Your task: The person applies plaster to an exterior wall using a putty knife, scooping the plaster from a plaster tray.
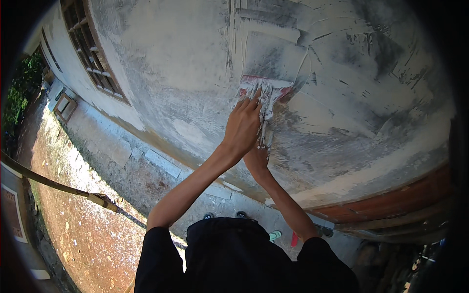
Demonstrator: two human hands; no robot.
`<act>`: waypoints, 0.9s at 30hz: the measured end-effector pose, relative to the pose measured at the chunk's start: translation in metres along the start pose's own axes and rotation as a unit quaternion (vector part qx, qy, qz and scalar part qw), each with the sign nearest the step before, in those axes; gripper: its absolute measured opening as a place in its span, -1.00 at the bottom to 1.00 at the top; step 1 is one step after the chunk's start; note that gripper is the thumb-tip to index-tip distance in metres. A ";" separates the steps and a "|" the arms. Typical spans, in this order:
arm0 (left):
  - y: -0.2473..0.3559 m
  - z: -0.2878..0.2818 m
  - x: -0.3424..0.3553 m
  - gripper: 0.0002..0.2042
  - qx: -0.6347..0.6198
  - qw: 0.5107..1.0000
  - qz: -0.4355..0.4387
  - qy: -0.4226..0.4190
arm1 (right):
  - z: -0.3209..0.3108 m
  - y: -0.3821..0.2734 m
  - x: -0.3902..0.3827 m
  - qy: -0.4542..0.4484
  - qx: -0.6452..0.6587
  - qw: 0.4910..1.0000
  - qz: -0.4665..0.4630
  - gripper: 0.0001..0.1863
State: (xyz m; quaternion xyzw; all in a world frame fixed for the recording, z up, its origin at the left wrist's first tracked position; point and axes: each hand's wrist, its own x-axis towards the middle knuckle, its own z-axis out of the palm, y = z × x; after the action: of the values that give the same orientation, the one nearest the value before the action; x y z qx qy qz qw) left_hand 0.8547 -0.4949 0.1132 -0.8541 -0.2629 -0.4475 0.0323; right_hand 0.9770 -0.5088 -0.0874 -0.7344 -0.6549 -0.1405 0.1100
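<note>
A wide red putty scraper (285,93), its blade heaped with wet white putty (266,100), is held up against the plastered wall (195,63). My left hand (243,124) reaches in from the left, with its bent fingers pressed together on the putty-smeared blade. Lower and partly behind it, my right hand (255,155) grips the scraper from below; its fingers are mostly hidden by the left hand. Putty clings to the fingers and runs down in lumps beside the right hand.
Smeared filler and grey patches cover the wall. To the left are a barred window (90,49) and a wooden frame (64,107) by the wall's foot. A pole (58,184) crosses the lower left. Green footwear (275,236) and a red object (294,239) lie near my feet.
</note>
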 end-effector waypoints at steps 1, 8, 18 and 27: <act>0.004 -0.015 0.015 -0.72 -0.005 1.000 0.015 0.022 | -0.008 -0.004 -0.001 -0.045 0.023 0.999 0.015 -0.36; -0.012 0.008 0.079 -0.74 0.054 0.987 0.089 0.121 | -0.037 -0.018 -0.007 0.014 -0.020 1.000 0.017 -0.38; -0.028 0.061 -0.017 -0.63 0.005 0.997 0.067 -0.026 | -0.020 -0.014 -0.010 0.040 0.009 0.999 0.018 -0.30; 0.005 -0.039 0.031 -0.59 -0.366 0.926 -0.067 0.059 | -0.170 -0.033 -0.020 0.349 0.378 0.856 0.049 -0.25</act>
State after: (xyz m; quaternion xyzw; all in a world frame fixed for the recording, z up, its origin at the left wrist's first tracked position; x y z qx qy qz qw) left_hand 0.8425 -0.4973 0.1613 -0.7590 -0.1357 -0.5632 -0.2971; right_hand 0.9314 -0.5824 0.0639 -0.5702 -0.5394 -0.1232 0.6072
